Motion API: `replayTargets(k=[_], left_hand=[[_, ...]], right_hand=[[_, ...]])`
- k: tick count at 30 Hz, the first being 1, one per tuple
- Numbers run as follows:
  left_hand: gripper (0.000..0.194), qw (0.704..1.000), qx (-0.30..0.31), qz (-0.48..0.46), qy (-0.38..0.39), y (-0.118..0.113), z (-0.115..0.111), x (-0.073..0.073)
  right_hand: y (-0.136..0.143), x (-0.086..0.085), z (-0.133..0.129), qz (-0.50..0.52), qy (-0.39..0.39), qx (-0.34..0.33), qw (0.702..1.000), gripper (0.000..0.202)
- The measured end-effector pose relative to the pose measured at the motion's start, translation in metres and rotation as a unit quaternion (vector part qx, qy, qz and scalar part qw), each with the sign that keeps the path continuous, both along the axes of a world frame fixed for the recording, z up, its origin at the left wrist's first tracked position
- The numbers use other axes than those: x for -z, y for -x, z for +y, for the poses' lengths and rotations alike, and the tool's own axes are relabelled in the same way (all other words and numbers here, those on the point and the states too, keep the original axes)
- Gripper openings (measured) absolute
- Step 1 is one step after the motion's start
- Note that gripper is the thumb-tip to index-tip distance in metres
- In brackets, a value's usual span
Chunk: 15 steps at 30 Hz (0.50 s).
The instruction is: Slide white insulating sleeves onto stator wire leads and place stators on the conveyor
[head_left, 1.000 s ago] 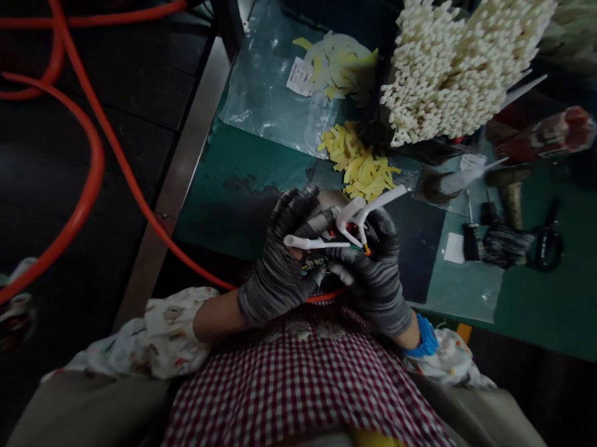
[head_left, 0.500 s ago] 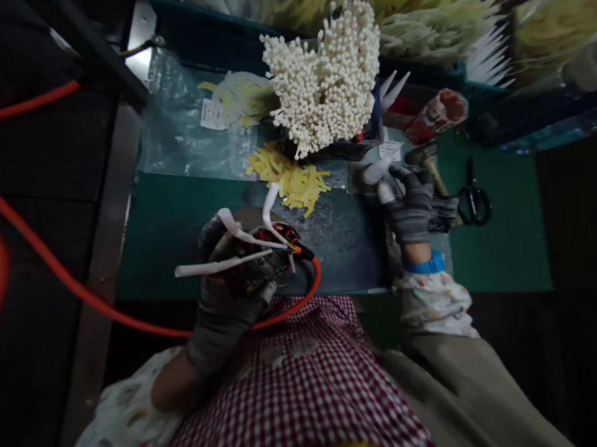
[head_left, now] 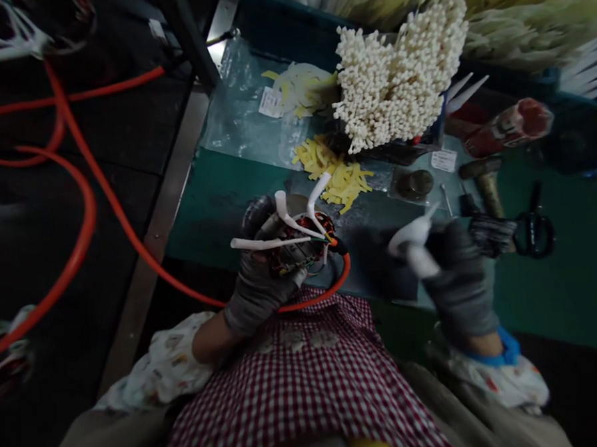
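My left hand, in a grey glove, is wrapped round a motor stator with copper windings, held over the table's front edge. Several white sleeved leads stick out of it, and an orange cable joins it at the right and loops under. My right hand, also gloved and smeared by motion, grips a white piece with a pointed tip above the right side of a dark mat. What kind of piece it is, I cannot make out.
Yellow strips lie behind the stator, below a bundle of white-tipped sticks. To the right are a small jar, a hammer, black scissors and a red can. Orange cable runs along the left.
My right hand has lifted the white pointed piece off the table and drawn it nearer me. The view has shifted left; my left hand still holds the stator.
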State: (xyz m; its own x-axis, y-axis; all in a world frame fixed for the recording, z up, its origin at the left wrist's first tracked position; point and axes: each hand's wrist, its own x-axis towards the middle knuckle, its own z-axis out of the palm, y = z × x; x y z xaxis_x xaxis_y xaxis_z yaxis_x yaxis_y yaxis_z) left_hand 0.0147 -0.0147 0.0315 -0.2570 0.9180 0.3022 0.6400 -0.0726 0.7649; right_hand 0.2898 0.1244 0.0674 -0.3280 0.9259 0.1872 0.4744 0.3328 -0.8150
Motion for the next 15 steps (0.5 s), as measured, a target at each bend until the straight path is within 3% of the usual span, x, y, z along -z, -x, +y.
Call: replayTargets(k=[3,5,10,13,15], left_hand=[[0.083,1.0,-0.003,0.001,0.0,-0.005,-0.004,-0.001],[0.08,1.0,-0.006,0.008,-0.017,-0.008,-0.008,0.003],[0.088,0.995,0.007,0.055,-0.079,-0.011,-0.021,0.031],[0.09,0.996,-0.029,0.063,-0.063,-0.013,-0.031,0.048],[0.081,0.997,-0.036,0.057,-0.028,-0.014,-0.038,0.053]], right_hand=[[0.018,0.009,-0.06,-0.002,0.048,-0.1,0.994,0.025],[0.03,0.018,-0.082,0.005,0.062,-0.133,0.989,0.031],[0.045,0.018,-0.084,0.033,0.097,-0.181,0.978,0.034],[0.045,0.012,-0.082,0.036,0.087,-0.19,0.977,0.034],[0.046,0.009,-0.083,0.039,0.058,-0.178,0.982,0.036]])
